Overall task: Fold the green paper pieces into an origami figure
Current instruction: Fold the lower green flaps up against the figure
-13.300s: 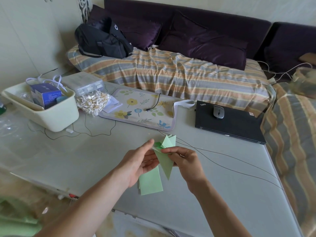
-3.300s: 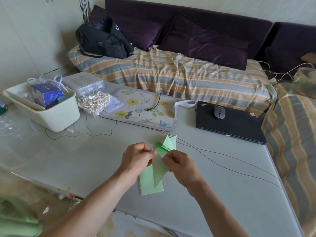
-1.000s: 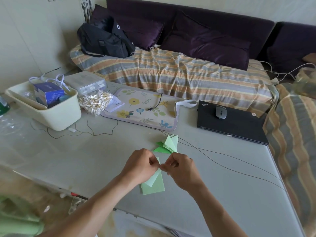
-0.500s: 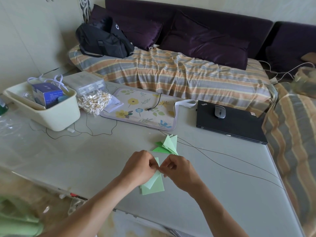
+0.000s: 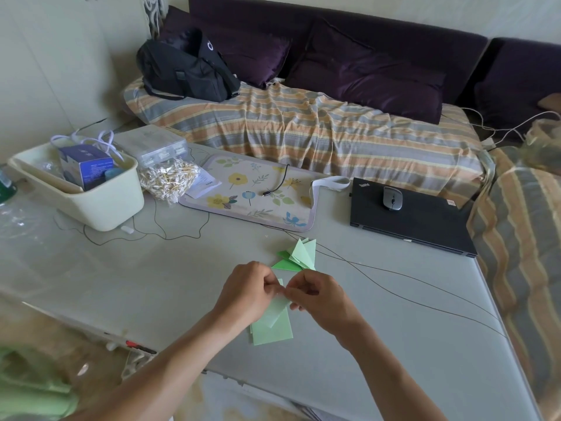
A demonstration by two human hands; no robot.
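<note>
My left hand (image 5: pixel 247 291) and my right hand (image 5: pixel 318 297) meet fingertip to fingertip just above the grey table (image 5: pixel 151 268). Between them they pinch a pale green folded paper piece (image 5: pixel 276 309), whose lower end hangs down under the fingers. Below it a small stack of flat green sheets (image 5: pixel 274 334) lies on the table. Just beyond my hands sits a cluster of folded green triangles (image 5: pixel 299 255), light and darker green, untouched.
A thin black cable (image 5: pixel 394 287) runs across the table right of my hands. A closed black laptop (image 5: pixel 419 220) with a mouse (image 5: pixel 392 198) lies far right. A floral mat (image 5: pixel 252 192), a cream bin (image 5: pixel 91 192) and a bag of cotton swabs (image 5: pixel 168 179) stand at the back left.
Since a second ago my hands have stayed together on the folded piece, with only small finger shifts. Earlier the piece was a long pointed triangle; now it is folded shorter.
</note>
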